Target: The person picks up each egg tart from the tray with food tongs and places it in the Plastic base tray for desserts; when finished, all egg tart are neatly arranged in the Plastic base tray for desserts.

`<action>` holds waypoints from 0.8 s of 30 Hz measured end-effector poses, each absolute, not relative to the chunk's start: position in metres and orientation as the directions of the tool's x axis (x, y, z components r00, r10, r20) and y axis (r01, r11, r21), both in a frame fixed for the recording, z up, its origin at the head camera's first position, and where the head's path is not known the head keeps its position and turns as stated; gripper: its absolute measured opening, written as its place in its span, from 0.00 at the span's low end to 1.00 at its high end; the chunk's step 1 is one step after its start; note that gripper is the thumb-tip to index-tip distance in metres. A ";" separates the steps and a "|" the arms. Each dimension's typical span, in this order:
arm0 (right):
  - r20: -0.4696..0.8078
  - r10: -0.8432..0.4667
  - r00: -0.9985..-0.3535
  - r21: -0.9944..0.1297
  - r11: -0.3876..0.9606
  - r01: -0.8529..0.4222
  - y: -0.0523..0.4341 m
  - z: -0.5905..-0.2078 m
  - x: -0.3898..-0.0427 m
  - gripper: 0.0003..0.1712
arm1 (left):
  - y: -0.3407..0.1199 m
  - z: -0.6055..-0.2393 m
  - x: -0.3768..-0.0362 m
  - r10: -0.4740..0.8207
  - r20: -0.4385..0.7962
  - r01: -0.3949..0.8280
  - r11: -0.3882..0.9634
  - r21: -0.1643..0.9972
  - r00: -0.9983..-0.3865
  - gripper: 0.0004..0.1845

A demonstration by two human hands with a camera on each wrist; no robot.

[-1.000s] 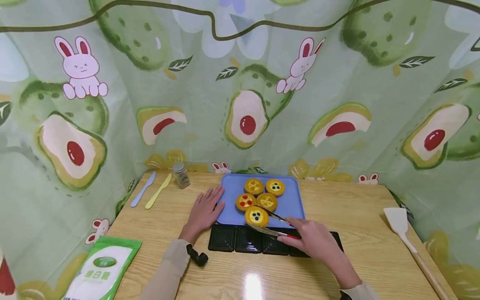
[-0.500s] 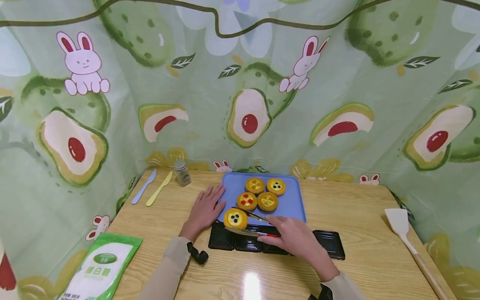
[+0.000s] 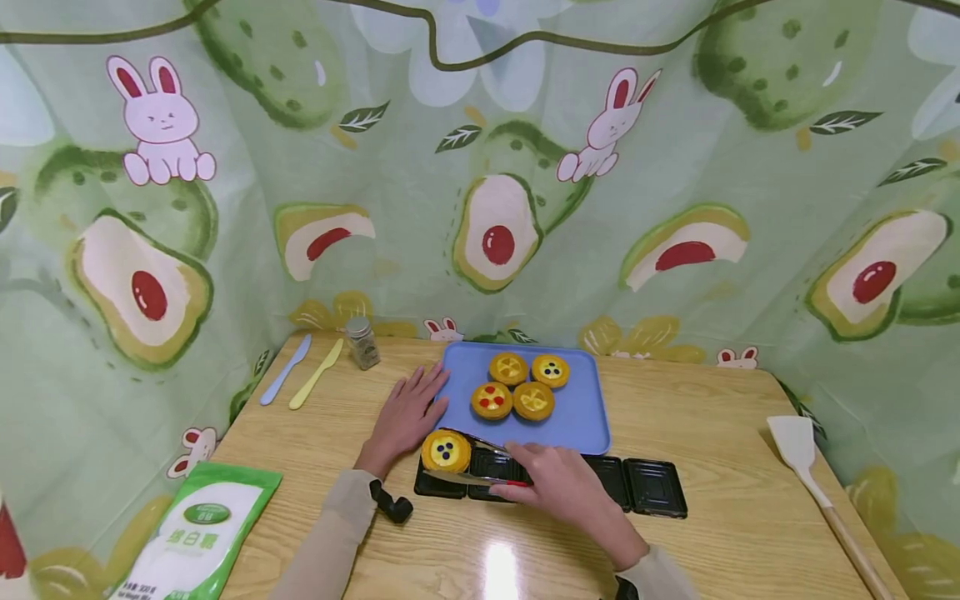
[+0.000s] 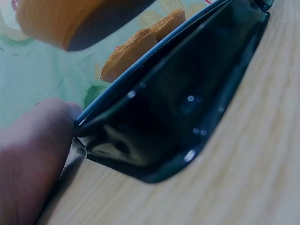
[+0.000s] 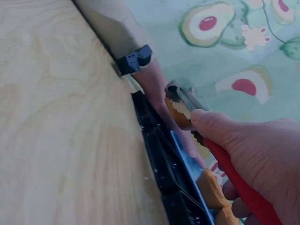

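Observation:
My right hand (image 3: 558, 487) grips a pair of tongs (image 5: 225, 161) with red on the handle. Between the tongs' tips is an egg tart (image 3: 446, 452) topped with dark blue dots, raised over the leftmost of several black square trays (image 3: 656, 487). The left wrist view shows the tart's underside (image 4: 93, 28) above the tray's rim, apart from it. My left hand (image 3: 405, 412) lies flat with fingers straight at the left edge of a blue tray (image 3: 581, 412). On that tray sit several more tarts, one with red dots (image 3: 492, 402).
A blue knife (image 3: 287, 371), a yellow knife (image 3: 317, 375) and a small shaker jar (image 3: 363, 343) are at the back left. A white and green bag (image 3: 198, 533) lies front left. At the right is a spatula (image 3: 795, 442) with a wooden handle. A patterned curtain stands behind the table.
The right hand has carried the tart in the tongs leftward and toward the front, from over the blue tray to over the leftmost black tray. The left hand has stayed in place.

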State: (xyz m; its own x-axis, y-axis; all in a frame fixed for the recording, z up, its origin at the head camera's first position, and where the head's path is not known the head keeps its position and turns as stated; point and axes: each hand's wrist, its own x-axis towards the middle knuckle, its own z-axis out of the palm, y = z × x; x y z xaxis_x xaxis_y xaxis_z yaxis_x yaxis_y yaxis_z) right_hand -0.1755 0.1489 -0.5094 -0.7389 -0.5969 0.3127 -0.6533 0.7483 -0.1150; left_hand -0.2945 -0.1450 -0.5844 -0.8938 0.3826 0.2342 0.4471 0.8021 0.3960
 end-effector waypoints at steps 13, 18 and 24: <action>0.306 -0.609 -0.731 -0.036 0.760 -0.648 0.141 -0.517 -0.170 0.34 | -0.144 -0.582 -0.295 0.375 0.215 0.432 0.811 0.394 -0.902 0.33; 0.298 -0.611 -0.734 -0.019 0.764 -0.644 0.141 -0.518 -0.169 0.35 | -0.143 -0.582 -0.295 0.376 0.227 0.438 0.805 0.401 -0.898 0.33; 0.291 -0.615 -0.733 -0.010 0.764 -0.645 0.140 -0.519 -0.170 0.34 | -0.144 -0.582 -0.296 0.377 0.215 0.433 0.811 0.393 -0.901 0.34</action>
